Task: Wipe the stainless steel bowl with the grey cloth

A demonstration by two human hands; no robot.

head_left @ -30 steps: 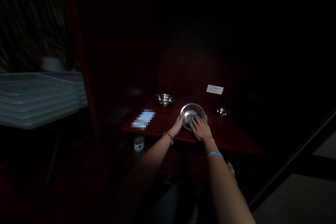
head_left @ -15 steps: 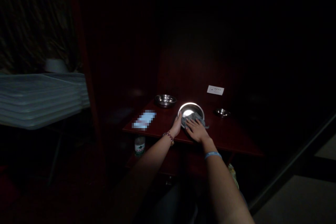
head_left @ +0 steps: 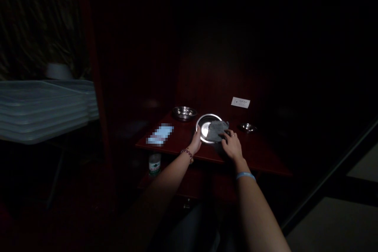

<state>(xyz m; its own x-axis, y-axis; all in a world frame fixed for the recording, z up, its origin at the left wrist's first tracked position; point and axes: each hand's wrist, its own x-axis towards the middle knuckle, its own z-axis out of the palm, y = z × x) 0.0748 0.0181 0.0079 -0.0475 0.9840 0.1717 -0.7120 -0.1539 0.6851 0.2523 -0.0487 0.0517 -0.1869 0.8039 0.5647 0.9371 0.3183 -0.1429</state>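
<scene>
A shiny metal bowl (head_left: 204, 123) is tilted toward me just above the dark red tabletop (head_left: 254, 153). My left hand (head_left: 195, 141) grips its left rim, thumb on the near side and a beaded bracelet at the wrist. A grey cloth (head_left: 217, 130) covers the right part of the bowl. My right hand (head_left: 232, 144), with a ring and a blue wristband, has its fingers closed on the cloth's right edge.
Metal bowls (head_left: 184, 113) sit at the back left, and a small metal dish (head_left: 247, 127) at the right. A blurred-out flat item (head_left: 160, 134) lies at the left. A bottle (head_left: 154, 164) stands on the lower shelf. Stacked plastic trays (head_left: 44, 110) are far left.
My right hand has moved right, from lying flat on the cloth to holding its edge. The cloth now spreads flatter over the bowl's right side. My left hand still holds the rim.
</scene>
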